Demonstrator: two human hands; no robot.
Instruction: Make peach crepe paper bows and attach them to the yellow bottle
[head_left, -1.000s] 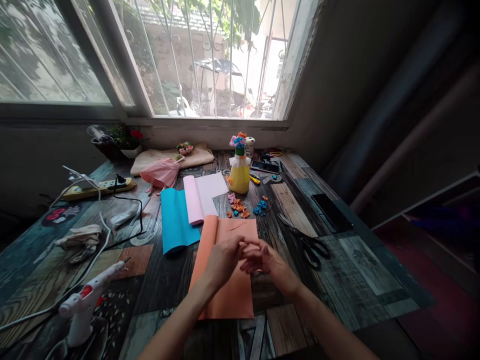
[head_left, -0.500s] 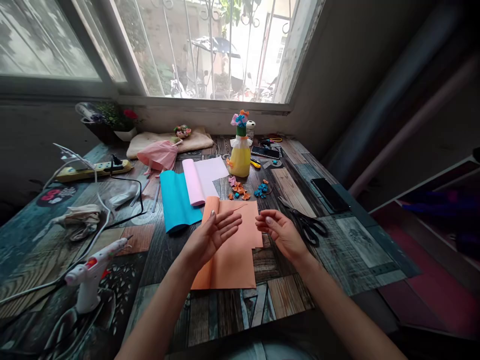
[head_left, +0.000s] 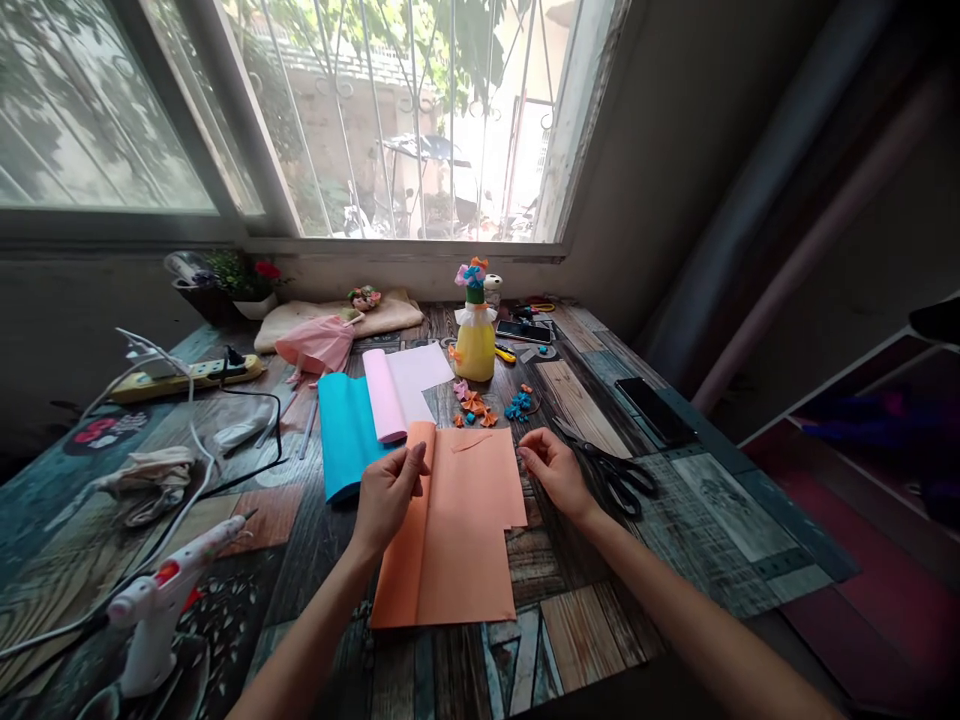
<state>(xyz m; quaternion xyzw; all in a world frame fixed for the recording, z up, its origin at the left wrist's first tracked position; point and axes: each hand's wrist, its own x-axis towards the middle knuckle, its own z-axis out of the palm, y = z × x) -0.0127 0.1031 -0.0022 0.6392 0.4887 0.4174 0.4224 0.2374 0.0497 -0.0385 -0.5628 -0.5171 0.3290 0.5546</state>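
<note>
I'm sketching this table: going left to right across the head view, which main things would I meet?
White glue gun → turquoise paper → orange paper → right hand → scissors → dark phone at the right.

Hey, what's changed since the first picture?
The bare left hand moved left and the bare right hand moved right, from together to apart, fingers curled now. I can't tell whether either holds anything. The partly rolled orange paper and black-handled metal scissors stayed put.
</note>
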